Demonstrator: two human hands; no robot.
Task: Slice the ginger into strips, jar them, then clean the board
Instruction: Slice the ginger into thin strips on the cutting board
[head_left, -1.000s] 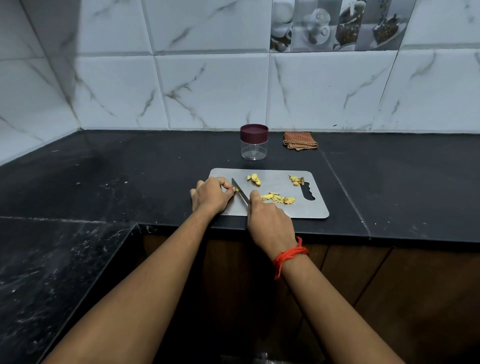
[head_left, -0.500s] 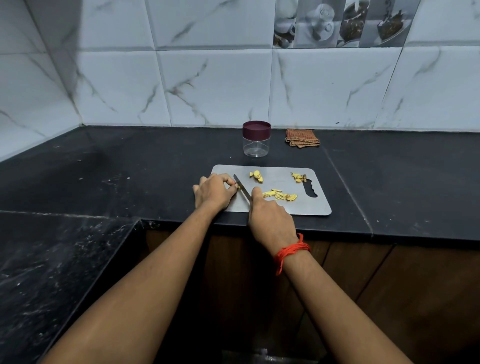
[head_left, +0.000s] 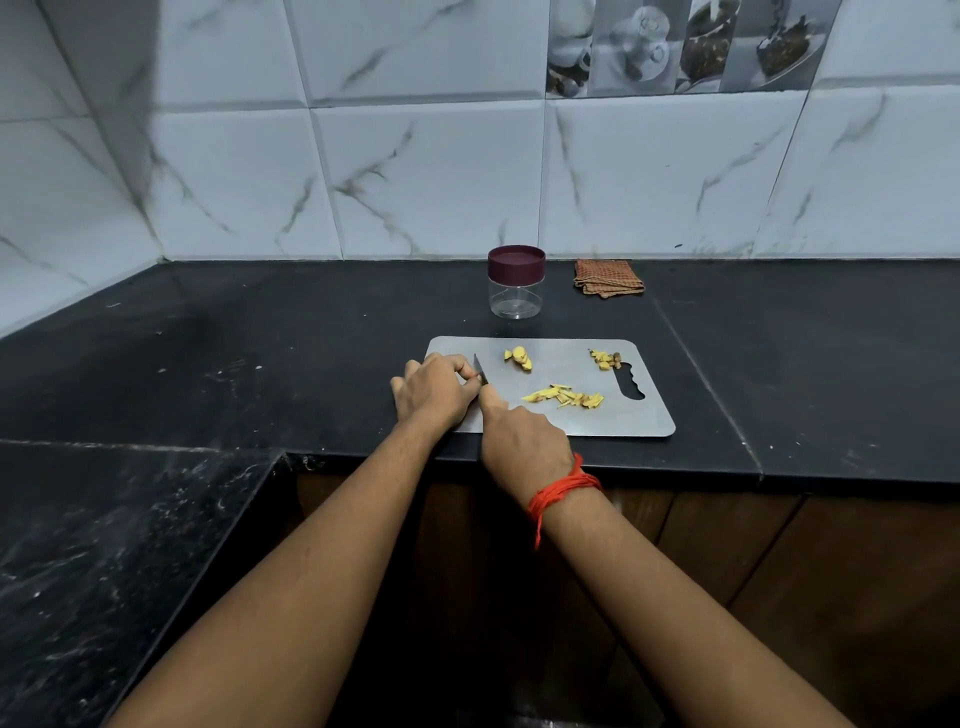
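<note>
A grey cutting board (head_left: 623, 421) lies on the black counter near its front edge. My left hand (head_left: 434, 387) sits curled on the board's left end, fingertips pinching a ginger piece that is mostly hidden. My right hand (head_left: 524, 441) grips a knife (head_left: 480, 370) whose blade points away and stands right against the left fingertips. A pile of ginger strips (head_left: 563, 397) lies mid-board. A ginger chunk (head_left: 518, 358) and small scraps (head_left: 603, 358) lie toward the far edge. A clear jar (head_left: 516, 283) with a maroon lid stands behind the board.
A folded brown cloth (head_left: 608, 278) lies by the tiled wall to the right of the jar. The black counter (head_left: 260, 338) turns a corner at the left. Wooden cabinet fronts (head_left: 753, 545) run below the edge.
The knife blade has shifted left, closer to my left fingertips, and less of it shows. Both hands stay at the board's left end.
</note>
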